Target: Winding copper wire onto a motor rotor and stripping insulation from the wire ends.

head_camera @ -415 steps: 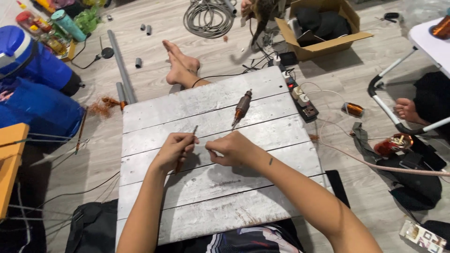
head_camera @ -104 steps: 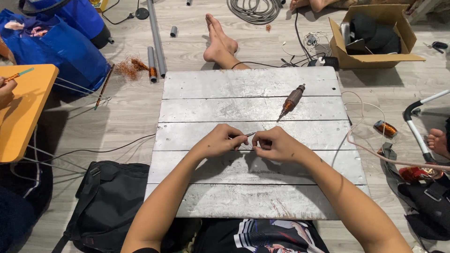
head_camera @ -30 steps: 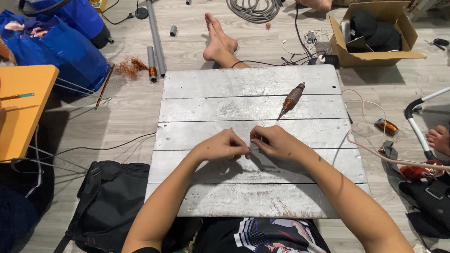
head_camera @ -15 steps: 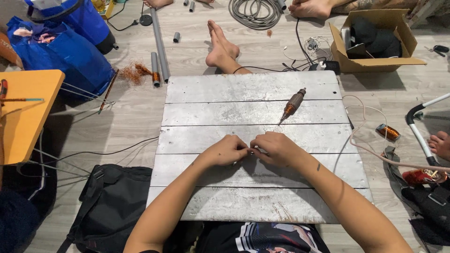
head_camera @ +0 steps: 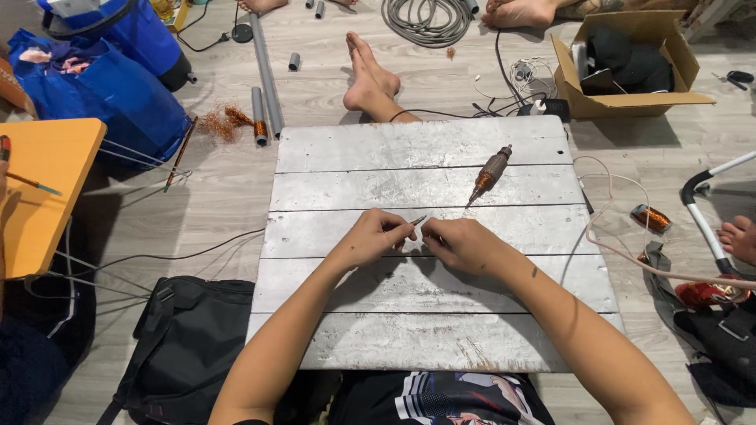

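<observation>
both hands sit closer together than a few seconds ago, and the view has slid back a bit, so the board sits lower in frame. left hand [head_camera: 368, 238] and right hand [head_camera: 459, 243] now almost meet at the fingertips over the middle planks of the worktop [head_camera: 331, 149]. looks like fine work has tightened up: the small metal piece [head_camera: 416, 221] is pinched right between the two sets of fingers, its tip poking up just past them.

fingers: left fingers [head_camera: 403, 230] narrow, closed on the near end of the piece. right fingers [head_camera: 431, 230] also curled in tight against it; whether they grip the piece itself or a thin wire off it, can't tell (too small at this range).

pose: both forearms come in from the near edge and converge, wrists low, heels of the hands resting on or just above the planks, knuckles up. elbows out wide, so the hands are braced, not reaching.

around the fingers: motor armature [head_camera: 488, 175] with copper winding lies just beyond the right fingers, apart from them, untouched. thin pale wire [head_camera: 605, 236] loops off to the right of the right hand. someone else's bare feet [head_camera: 368, 77] rest on the floor beyond the far edge of the worktop. black bag [head_camera: 189, 346] on the floor left of the left forearm.
</observation>
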